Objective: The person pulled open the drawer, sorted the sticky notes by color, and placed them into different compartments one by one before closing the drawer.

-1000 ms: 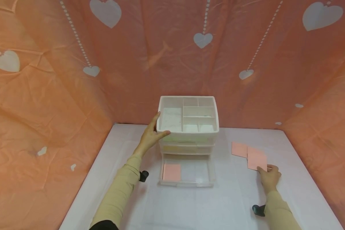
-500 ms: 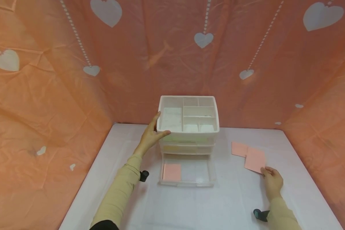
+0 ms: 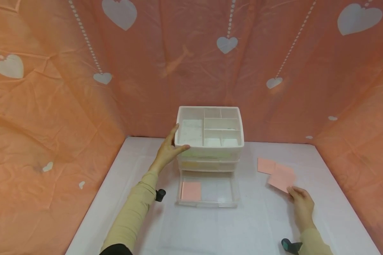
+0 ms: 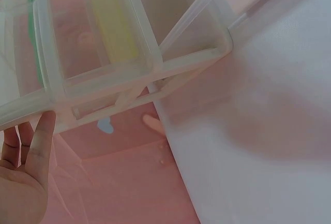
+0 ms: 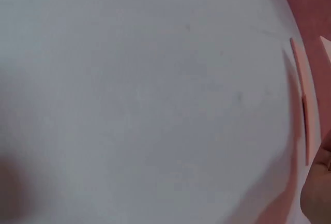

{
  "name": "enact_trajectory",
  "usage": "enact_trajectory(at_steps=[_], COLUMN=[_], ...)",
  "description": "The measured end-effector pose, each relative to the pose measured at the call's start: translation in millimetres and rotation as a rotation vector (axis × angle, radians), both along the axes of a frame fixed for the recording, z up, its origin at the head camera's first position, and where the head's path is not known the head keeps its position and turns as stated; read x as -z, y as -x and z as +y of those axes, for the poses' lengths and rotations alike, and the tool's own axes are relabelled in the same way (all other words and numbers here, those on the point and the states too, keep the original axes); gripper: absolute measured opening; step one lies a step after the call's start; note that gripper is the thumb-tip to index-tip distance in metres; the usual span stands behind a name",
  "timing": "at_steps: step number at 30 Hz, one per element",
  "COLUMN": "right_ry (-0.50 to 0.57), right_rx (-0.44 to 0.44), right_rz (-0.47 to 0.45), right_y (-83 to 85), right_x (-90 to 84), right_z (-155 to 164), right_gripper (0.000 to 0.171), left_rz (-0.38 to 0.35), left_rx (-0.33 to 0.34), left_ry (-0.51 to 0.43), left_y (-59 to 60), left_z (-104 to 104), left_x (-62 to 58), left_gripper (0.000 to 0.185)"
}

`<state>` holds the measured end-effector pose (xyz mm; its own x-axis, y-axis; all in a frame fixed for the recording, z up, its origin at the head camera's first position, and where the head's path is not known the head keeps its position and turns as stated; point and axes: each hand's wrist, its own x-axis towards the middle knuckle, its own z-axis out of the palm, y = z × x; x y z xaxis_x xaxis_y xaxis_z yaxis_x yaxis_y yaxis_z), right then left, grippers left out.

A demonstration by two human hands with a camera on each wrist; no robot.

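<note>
A white drawer organizer with a divided top tray stands at the table's back. My left hand grips its left front corner, thumb on the front and fingers along the side; those fingers touch its side in the left wrist view. The clear bottom drawer is pulled out, and a pink square sticky note lies at its left. My right hand pinches another pink sticky note by its near corner, tilted. Two more pink notes lie behind it, one at left and one partly covered.
The white table runs to orange cloth printed with hearts at the back and sides. Dark wrist cameras hang by the left and right sleeves. Yellow and green contents show through the upper drawers.
My right hand has lifted the front pink note and drawn it slightly toward me, uncovering part of another note. The left hand and the organizer have stayed put.
</note>
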<state>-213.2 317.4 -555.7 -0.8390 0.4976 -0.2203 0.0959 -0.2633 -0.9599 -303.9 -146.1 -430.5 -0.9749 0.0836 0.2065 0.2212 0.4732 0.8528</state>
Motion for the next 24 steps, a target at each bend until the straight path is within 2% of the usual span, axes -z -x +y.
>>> enact_trajectory(at_steps=[5,9,16,19,24], right_ry=[0.055,0.047,-0.016,-0.093,-0.288], right_rx=[-0.097,-0.172,-0.29,-0.339,-0.425], right_rz=[0.098,0.149,0.142,0.098,0.017], right_y=[-0.3,-2.7,-5.2,-5.4,-5.3], right_x=[-11.7,-21.5,-40.5,-46.3,-51.9], right_z=[-9,-19,-44,-55,-72], right_gripper=[0.012,0.013,0.012,0.011,0.004], left_rz=[-0.003,0.001,0.0,-0.008,-0.012], left_rx=[0.001,0.003,0.007,0.0,-0.004], left_ry=[-0.001,-0.003,-0.004,0.004,0.011], left_y=[-0.1,-0.2,-1.1,-1.2,-1.6], left_z=[0,0,0,0,0], left_x=[0.7,0.8,-0.5,-0.2,-0.5], left_gripper=[0.093,0.093,0.094,0.093,0.092])
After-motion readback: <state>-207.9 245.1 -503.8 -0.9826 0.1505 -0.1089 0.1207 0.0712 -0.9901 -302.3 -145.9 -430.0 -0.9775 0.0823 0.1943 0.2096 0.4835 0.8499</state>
